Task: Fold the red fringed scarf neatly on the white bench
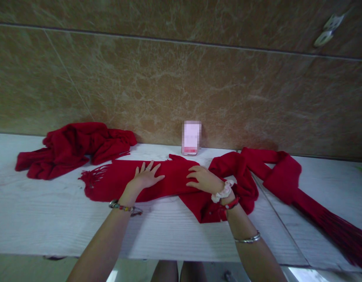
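A red scarf [175, 178] runs across the white wooden surface. Its left part lies flat, with a tangled fringe at that end, while the middle is twisted and loosely heaped. From there it trails right to a long fringe [339, 231]. My left hand [146, 178] rests palm down on the flat part, fingers spread. On the same scarf, further right, my right hand [206, 180] lies with its fingers apart and slightly bent, beside the loose folds. Neither hand grips the cloth. A second bunched red cloth [78, 145], partly fringed, sits behind and left of my left hand.
A phone [191, 137], its screen blurred out, leans upright against the brown marbled wall [157, 86] behind the scarf. The white wooden surface [51, 219] has a seam on the right and a front edge near my legs. A white fitting [329, 30] is on the wall, upper right.
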The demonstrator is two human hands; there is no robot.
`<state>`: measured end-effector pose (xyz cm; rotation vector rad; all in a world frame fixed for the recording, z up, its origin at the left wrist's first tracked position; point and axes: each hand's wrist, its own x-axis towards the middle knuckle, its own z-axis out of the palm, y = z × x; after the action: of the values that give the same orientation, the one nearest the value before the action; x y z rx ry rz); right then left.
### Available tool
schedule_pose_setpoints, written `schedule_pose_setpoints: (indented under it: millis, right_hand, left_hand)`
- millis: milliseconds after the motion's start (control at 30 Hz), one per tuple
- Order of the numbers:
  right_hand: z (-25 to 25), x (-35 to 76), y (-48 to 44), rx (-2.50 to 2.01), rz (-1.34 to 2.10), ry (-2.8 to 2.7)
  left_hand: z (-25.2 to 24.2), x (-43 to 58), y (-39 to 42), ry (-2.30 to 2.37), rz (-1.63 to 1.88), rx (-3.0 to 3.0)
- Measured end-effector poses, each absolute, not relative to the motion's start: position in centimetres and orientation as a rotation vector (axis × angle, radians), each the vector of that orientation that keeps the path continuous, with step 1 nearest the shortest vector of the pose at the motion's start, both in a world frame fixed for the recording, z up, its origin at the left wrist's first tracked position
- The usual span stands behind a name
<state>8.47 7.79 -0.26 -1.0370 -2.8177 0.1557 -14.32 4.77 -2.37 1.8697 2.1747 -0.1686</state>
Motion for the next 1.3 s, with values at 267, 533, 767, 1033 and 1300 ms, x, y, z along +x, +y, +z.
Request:
schedule_pose_setpoints:
  millis: [267, 533, 767, 1033, 1300]
  right_hand:
    - [0.3, 8.5, 7.1, -0.839, 0.337, -2.91]
    - [0.3, 9.2, 8.0, -1.072, 0.156, -2.717]
    - [0.8, 10.7, 8.3, -1.328, 0.291, -2.736]
    - [2.2, 9.6, 7.7, -1.253, 0.498, -2.778]
    - [2.7, 8.6, 6.9, -1.056, 0.661, -2.817]
  left_hand:
    - [-2.8, -12.2, 4.5, 2.275, 0.008, 2.031]
    - [-3.2, -12.7, 5.1, 2.072, -0.106, 1.985]
    - [-2.7, -13.0, 4.8, 2.185, -0.055, 1.964]
    - [-4.0, -11.7, 5.5, 2.033, 0.36, 2.249]
    - [-2.5, -12.2, 5.6, 1.701, 1.078, 2.16]
